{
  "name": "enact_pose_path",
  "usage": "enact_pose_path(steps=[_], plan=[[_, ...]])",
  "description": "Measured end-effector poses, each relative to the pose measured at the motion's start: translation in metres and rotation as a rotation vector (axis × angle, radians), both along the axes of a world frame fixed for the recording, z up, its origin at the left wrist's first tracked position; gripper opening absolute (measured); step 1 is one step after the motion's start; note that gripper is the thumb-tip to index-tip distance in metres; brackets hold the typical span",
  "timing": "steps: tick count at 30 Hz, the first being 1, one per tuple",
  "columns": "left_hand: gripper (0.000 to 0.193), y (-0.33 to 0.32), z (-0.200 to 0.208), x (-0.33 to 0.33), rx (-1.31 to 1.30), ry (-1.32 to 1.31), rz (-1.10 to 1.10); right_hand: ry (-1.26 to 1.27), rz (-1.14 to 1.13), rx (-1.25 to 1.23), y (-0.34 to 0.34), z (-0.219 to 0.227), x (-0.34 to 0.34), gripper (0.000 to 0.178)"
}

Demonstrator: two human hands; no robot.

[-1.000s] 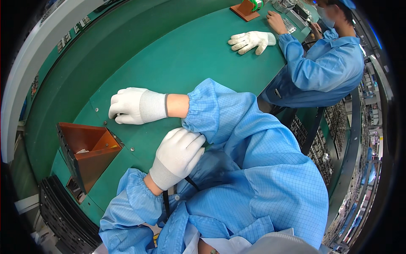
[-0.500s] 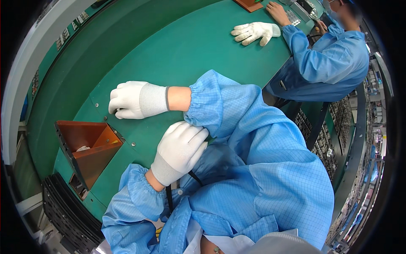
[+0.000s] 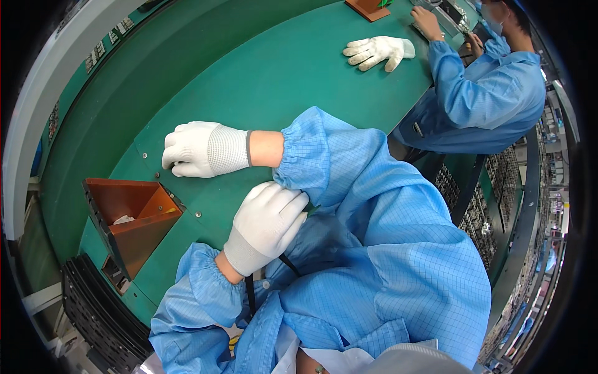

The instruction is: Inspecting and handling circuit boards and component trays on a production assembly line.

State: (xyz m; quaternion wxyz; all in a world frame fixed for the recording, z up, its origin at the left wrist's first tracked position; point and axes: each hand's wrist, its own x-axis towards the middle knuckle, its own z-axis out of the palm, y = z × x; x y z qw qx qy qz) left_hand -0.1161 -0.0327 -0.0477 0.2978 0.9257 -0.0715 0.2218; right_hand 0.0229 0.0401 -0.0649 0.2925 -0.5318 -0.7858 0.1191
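My right hand, in a white glove, rests on the green table with its fingers curled under, next to a small screw head. Nothing shows in it. Its blue sleeve crosses in from the right. My left hand, also in a white glove, comes up from the lower left and lies on that sleeve just below the cuff, fingers closed over the fabric. A black cord hangs under my left wrist.
An orange-brown open bin with a small white item inside stands at the table's left edge. Black stacked trays sit below it. A co-worker in blue sits at the upper right, one white-gloved hand flat on the table.
Both of my hands stay almost where they were; my left hand has shifted slightly along the right sleeve. The co-worker's gloved hand remains flat on the table.
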Motion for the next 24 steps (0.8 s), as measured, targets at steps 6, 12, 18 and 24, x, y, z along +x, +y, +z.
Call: enact_pose_path(steps=[6, 12, 18, 24], plan=[[0.030, -0.0004, 0.0014, 0.0004, 0.005, 0.002, -0.004, -0.022, -0.004, 0.024, -0.0007, 0.0009, -0.0002, 0.018], [0.032, 0.0002, -0.0001, -0.0025, -0.019, 0.041, -0.012, -0.007, -0.004, 0.074, 0.0000, -0.0046, 0.0002, 0.018], [0.031, 0.0016, 0.0008, 0.0013, -0.009, -0.032, 0.000, 0.031, 0.031, 0.154, -0.0004, -0.0048, 0.0021, 0.015], [0.030, -0.0005, 0.0042, -0.0024, -0.015, -0.028, 0.009, 0.008, 0.005, 0.043, -0.0016, 0.0007, -0.0011, 0.014]])
